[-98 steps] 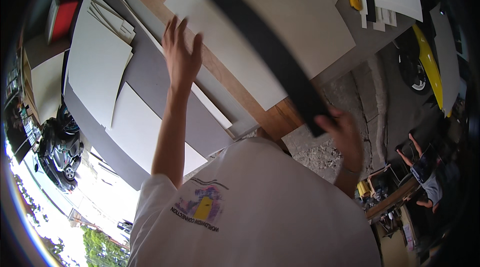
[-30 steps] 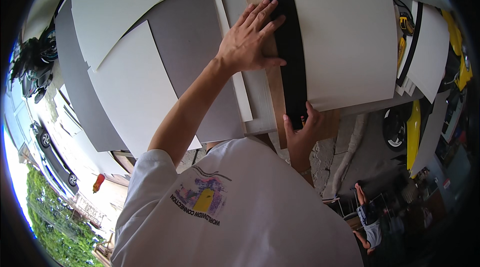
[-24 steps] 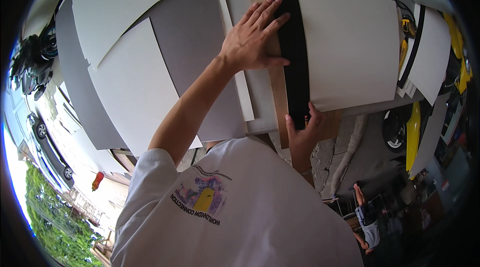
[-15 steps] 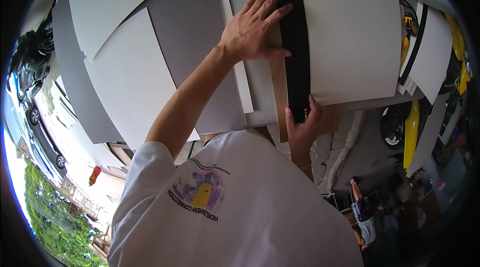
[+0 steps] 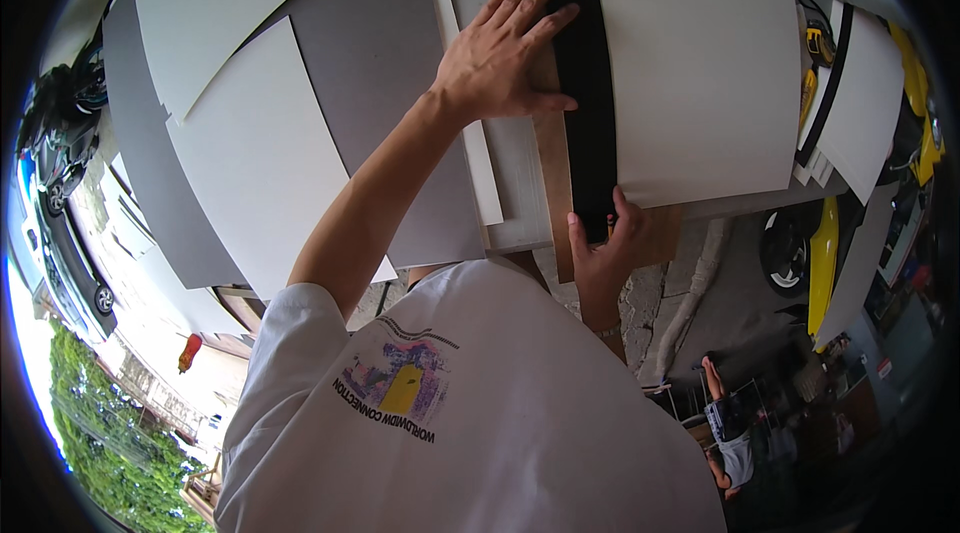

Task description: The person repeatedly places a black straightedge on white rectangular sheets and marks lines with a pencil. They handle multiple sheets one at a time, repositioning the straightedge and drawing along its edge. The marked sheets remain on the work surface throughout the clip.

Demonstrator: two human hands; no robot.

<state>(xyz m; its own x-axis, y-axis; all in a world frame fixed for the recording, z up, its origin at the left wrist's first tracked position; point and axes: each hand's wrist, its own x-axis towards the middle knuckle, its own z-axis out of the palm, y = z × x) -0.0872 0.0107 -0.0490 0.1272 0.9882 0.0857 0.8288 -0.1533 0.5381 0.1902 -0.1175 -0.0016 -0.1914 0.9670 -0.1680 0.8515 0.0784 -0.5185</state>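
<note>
A long black strip (image 5: 586, 73) lies over a brown wooden board (image 5: 555, 163) and runs away from me along the left edge of a white sheet (image 5: 705, 78). My left hand (image 5: 500, 58) is spread flat, its fingertips and thumb on the strip's left side. At the strip's near end, my right hand (image 5: 603, 258) has its thumb at the left edge and its index finger at the right edge, by the sheet's corner. A thin pencil-like thing (image 5: 610, 223) shows between them; its lower part is hidden, as are the other fingers.
White sheets (image 5: 260, 143) and a large grey sheet (image 5: 390, 103) lie to the left, with a narrow white strip (image 5: 483, 163) beside them. A yellow-and-black tape measure (image 5: 820, 43) is at the far right. A motorcycle (image 5: 800, 258) stands beyond the table; another person (image 5: 733, 443) is in the background.
The view has shifted very slightly. Both hands keep their places on the black strip. Outside at the left, a passing car has moved a little toward the lower part of the picture.
</note>
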